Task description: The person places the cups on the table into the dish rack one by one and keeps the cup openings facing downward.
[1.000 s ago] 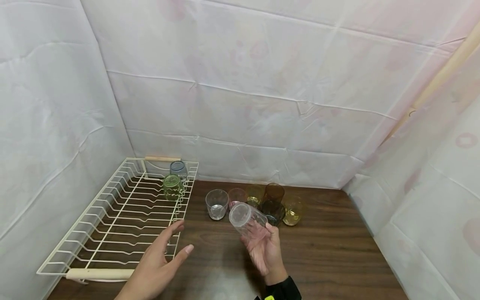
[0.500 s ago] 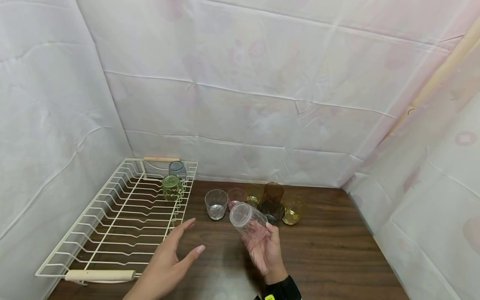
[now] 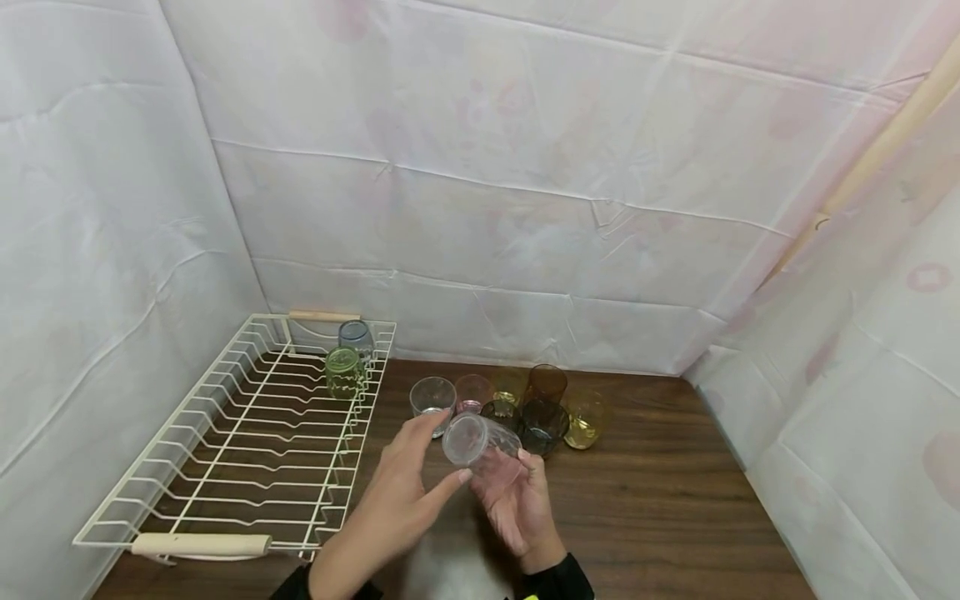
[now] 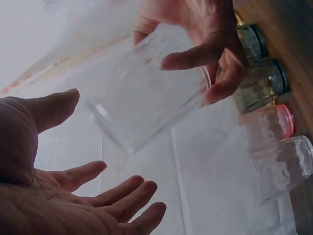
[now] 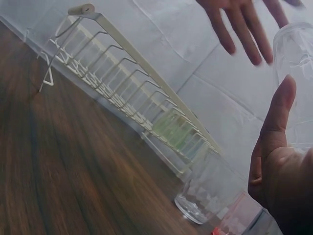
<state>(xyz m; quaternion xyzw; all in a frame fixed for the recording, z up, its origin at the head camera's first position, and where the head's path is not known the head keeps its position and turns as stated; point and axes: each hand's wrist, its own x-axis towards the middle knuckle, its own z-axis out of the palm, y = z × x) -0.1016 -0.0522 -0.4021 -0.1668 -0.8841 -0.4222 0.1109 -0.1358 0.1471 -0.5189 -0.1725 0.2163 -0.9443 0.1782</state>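
A clear drinking glass (image 3: 480, 442) is held up over the table by my right hand (image 3: 517, 510). It lies tilted, its base facing left toward my other hand, with the right thumb and fingers around its open end. Spread around the base is my left hand (image 3: 401, 492), fingers and thumb parted; the left wrist view shows a gap between these fingers and the glass (image 4: 146, 93). Behind the hands stand a second clear glass (image 3: 432, 393), a pink glass (image 3: 474, 388), dark glasses (image 3: 543, 421), a brown glass (image 3: 547, 380) and yellow ones, partly overlapping.
On the left stands a cream wire dish rack with wooden handles (image 3: 201, 546). A green glass (image 3: 343, 375) and a blue glass (image 3: 356, 337) sit upside down at its far right corner. White sheeting (image 3: 480, 208) encloses the brown wooden table (image 3: 660, 500) at the back and sides.
My left hand has moved right and up, from beside the rack to the base of the held glass. My right hand has shifted slightly left with the glass.
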